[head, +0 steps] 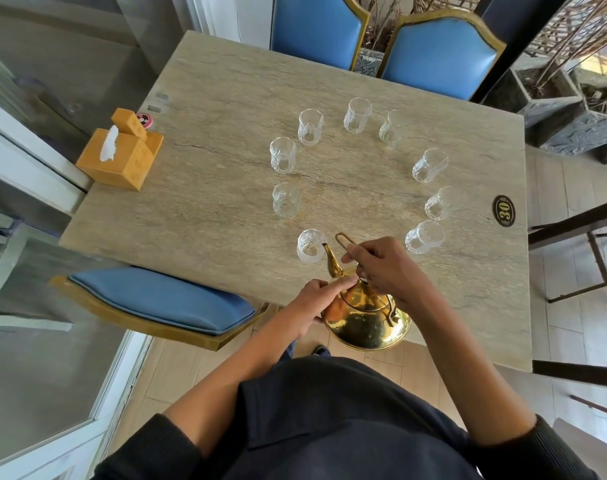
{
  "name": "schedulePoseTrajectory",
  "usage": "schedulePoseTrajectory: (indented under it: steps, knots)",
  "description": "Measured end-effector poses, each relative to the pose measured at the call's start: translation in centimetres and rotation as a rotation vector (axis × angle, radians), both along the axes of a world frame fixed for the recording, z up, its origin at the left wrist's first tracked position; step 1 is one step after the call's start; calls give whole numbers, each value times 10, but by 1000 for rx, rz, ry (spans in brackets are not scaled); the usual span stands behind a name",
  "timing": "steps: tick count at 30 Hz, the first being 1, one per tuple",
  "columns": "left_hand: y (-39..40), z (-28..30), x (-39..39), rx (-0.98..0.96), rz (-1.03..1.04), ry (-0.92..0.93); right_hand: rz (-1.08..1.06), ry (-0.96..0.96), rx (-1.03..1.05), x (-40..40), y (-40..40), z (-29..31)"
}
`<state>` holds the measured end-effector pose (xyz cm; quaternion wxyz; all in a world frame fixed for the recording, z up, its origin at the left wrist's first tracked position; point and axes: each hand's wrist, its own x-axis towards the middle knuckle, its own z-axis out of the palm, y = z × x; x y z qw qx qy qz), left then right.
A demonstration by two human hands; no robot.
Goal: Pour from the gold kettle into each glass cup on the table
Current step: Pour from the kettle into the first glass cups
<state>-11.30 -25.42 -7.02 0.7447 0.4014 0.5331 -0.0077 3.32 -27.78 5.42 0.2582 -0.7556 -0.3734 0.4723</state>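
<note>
Kettle tipped at the near edge, spout over the nearest cup.

Your right hand [381, 268] curls round the handle of the gold kettle [364, 317]; your left hand [316, 299] lays a straight forefinger on its lid. The spout points away from you over the glass cup [310, 246] by the table's [208, 209] near edge. Eight more cups ring the middle. A plaque [505, 210] at the right edge reads "30"; a tissue box [120, 159] sits at the left edge.

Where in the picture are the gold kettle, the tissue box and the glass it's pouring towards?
gold kettle [364, 323]: head view, on its shiny round body.
tissue box [122, 164]: head view, on its orange top face beside the white tissue.
glass cup at the spout [309, 245]: head view, on its clear wall near the rim.
</note>
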Motion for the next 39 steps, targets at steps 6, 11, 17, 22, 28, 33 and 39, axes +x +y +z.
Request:
schedulePoseTrajectory:
  steps: [6, 11, 17, 22, 28, 33, 39]
  knots:
    - [0, -6, -2, 5, 4, -7, 1, 11, -1, -3, -1, 4]
    - [2, -5, -2, 11, -12, -20, 0, 1, -3, -5, 0, 7]
    - [3, -8, -2, 2, -20, -24, -5, 7, -12, -5, 1, 8]
    - [5, -12, -2, 0, -18, -27, -12, 2, -12, -7, 3, 8]
    - [6, -13, -3, -10, -17, -15, -13, 8, -14, -8, 4, 8]
    - [8, -14, -3, -12, -15, -13, -16, 27, -8, -8, 6, 7]
    - [9, -16, -2, -7, -17, -8, -2, 7, -2, -7, 6, 8]
